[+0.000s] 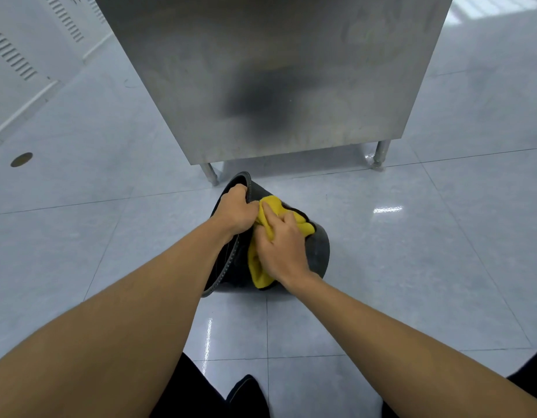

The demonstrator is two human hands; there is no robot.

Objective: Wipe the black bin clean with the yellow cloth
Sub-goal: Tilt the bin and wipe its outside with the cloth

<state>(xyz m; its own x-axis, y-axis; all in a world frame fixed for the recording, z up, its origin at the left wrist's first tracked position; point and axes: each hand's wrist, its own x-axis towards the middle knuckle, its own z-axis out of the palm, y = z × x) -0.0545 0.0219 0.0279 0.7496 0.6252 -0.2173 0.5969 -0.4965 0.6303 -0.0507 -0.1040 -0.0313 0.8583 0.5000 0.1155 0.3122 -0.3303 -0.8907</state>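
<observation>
bin: black bin (318,251) is lying tipped on its side on the tiled floor (412,251), mouth facing left, just in front of the steel cabinet (276,70).
left hand: left hand (235,209) is curling closed over the bin's upper rim, fingers hooking inside the opening.
right hand: right hand (280,247) is pressing down on the yellow cloth (256,271), fingers bent and gripping it against the bin's outer wall.
cloth: bunched, lying on the bin's upturned side, showing both above and below the right hand, touching the left hand's knuckles.
hands: sitting close together, almost touching.
</observation>
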